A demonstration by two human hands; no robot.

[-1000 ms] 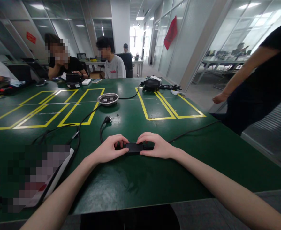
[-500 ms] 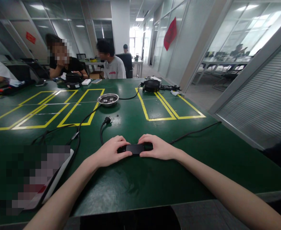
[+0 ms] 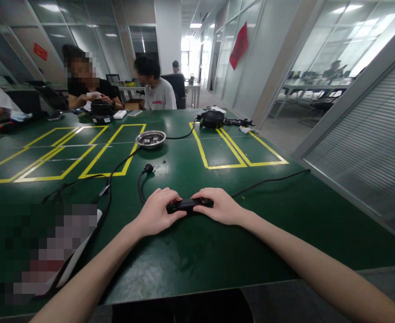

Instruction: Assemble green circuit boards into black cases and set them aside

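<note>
A small black flat device (image 3: pixel 188 204) lies on the green table (image 3: pixel 197 251) right in front of me. My left hand (image 3: pixel 157 211) grips its left end with curled fingers. My right hand (image 3: pixel 219 206) grips its right end, thumb and fingers pinched on it. The device is tilted, its near edge turned up toward me. A thin black cable (image 3: pixel 268 180) runs off to the right from under my right hand. A black cord with a plug (image 3: pixel 145 170) curls just beyond my left hand.
A metal dish (image 3: pixel 151 139) with small parts stands mid-table between yellow taped rectangles (image 3: pixel 217 154). A black device (image 3: pixel 212 119) sits at the far end. Two people sit across the table at the left rear. Cables and a blurred item (image 3: pixel 46 246) lie at my left.
Both hands closed tighter on the black device and tipped it up on edge. The person standing at the right walked out of view. A seated person lowered a hand from the face.
</note>
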